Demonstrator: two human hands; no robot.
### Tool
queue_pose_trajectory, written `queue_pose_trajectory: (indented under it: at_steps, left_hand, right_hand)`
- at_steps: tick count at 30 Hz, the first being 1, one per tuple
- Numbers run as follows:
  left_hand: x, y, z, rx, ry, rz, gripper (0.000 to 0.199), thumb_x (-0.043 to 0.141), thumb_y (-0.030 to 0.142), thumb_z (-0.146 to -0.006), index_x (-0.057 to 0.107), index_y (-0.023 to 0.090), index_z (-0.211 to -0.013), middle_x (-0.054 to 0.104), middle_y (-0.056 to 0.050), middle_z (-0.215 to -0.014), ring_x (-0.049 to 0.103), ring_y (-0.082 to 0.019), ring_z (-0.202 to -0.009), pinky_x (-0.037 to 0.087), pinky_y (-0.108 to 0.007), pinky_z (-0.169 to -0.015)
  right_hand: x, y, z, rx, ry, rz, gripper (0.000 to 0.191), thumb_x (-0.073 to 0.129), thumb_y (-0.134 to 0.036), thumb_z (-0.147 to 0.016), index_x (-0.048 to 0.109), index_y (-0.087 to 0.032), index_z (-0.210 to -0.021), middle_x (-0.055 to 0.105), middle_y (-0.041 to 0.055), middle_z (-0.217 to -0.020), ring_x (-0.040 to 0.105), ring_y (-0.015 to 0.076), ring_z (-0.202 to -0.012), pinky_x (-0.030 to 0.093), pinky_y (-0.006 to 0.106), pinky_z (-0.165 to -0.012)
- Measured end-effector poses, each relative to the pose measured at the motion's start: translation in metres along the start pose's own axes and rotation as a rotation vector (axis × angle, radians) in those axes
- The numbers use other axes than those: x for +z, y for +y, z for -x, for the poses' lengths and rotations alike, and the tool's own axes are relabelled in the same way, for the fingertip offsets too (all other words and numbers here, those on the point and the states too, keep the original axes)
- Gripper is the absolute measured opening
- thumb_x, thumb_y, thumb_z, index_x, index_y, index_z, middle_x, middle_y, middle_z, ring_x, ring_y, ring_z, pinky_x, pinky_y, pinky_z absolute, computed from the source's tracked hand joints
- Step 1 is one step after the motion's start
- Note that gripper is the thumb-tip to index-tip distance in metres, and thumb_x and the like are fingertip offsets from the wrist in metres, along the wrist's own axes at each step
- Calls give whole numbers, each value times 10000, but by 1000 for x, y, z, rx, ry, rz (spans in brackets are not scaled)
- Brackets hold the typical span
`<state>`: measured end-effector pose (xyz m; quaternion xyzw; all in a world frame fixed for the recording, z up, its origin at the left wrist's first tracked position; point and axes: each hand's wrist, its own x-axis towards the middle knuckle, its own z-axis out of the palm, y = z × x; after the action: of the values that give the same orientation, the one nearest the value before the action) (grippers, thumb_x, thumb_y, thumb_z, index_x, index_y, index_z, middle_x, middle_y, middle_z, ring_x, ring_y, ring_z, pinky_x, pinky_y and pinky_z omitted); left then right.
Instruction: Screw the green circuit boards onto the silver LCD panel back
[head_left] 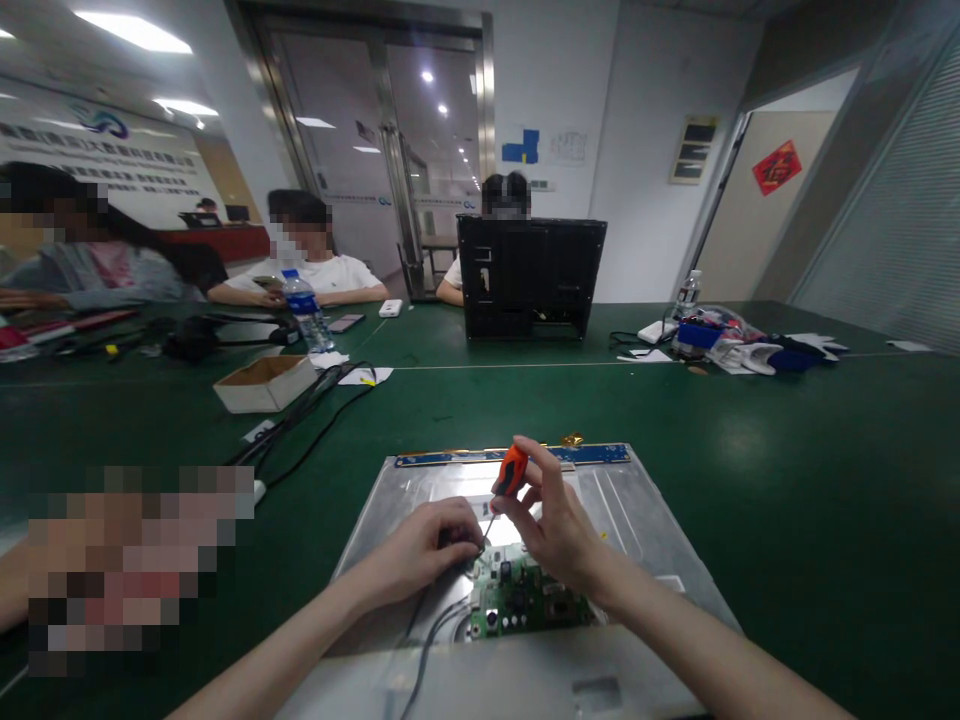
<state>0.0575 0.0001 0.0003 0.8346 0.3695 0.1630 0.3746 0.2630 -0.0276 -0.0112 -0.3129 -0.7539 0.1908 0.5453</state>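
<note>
Orange and black, the screwdriver (511, 471) was gripped by its handle in the fingers of the right hand (544, 508). It tilted, its thin shaft running down toward seven o'clock and ending beside the fingertips of the left hand (448, 535). Those fingers were bent together at the ten o'clock corner of a green circuit board (517, 590); whether they pinched anything could not be told, nor whether the tip touched the board. The board lay on a silvery metal panel (652, 530), which rested on the green bench (840, 480) directly before the person. A blue strip (435, 461) edged the panel at twelve o'clock, and a grey cable (424, 660) ran from the board's left edge toward seven. Farther off stood a black monitor casing (532, 275) at twelve o'clock, and an open box (262, 392) at ten.
</note>
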Motion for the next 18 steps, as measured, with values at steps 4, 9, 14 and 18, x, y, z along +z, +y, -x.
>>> queue_pose_trajectory:
  at_steps: [4,9,14,18]
  left_hand:
    - [1,-1,0,-4,-4,14,93,607,187,-843,685,192,-792,618,2,-782,570,-180,-766,449,-288,-723]
    - [1,-4,1,27,6,31,95,605,198,-850,684,195,-798,627,-7,-798,579,-187,-783,448,-290,-724]
    - [1,-5,1,26,5,25,83,613,204,-834,681,190,-789,629,-7,-818,578,-181,-769,449,-284,-712]
    - [2,2,2,-31,10,10,64,626,225,-814,666,188,-849,648,-8,-839,606,-185,-771,484,-293,-723]
  right_hand:
    - [0,-1,-1,-51,-15,29,690,550,-170,-985,169,-370,-1524,629,14,-917,638,171,-665,506,268,-532]
    - [1,-1,0,-45,-6,27,696,542,-170,-983,163,-378,-1529,621,9,-907,629,169,-652,500,260,-521]
    - [1,-2,1,-17,7,9,678,537,-177,-991,168,-373,-1524,627,6,-902,639,165,-648,504,251,-515]
    - [0,-1,1,-18,32,-5,657,550,-177,-989,201,-351,-1517,627,-2,-893,617,142,-614,511,237,-512]
